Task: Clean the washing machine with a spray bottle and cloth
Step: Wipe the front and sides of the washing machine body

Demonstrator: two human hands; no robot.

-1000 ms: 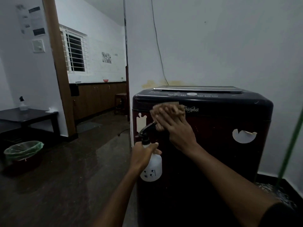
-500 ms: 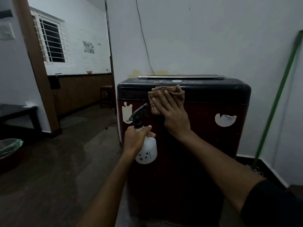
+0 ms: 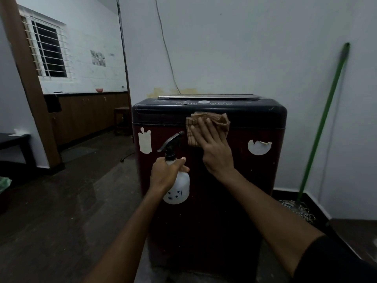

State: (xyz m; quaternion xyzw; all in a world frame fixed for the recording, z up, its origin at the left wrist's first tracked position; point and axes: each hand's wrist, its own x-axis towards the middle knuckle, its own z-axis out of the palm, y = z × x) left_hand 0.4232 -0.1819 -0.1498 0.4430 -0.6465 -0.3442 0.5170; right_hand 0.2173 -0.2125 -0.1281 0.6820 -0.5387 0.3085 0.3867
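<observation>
Cloth [image 3: 206, 124], checked brown and crumpled, lies flat under the spread right hand [image 3: 214, 148] on the washing machine [image 3: 234, 180] front's upper edge, mostly covered. Left hand [image 3: 166, 174] wraps the white spray bottle [image 3: 177, 187] neck, hiding its shoulder; bottle upright, black nozzle toward 1 o'clock.

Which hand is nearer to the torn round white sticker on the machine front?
Right. The right hand is beside the round sticker; the left hand is farther left, lower.
</observation>
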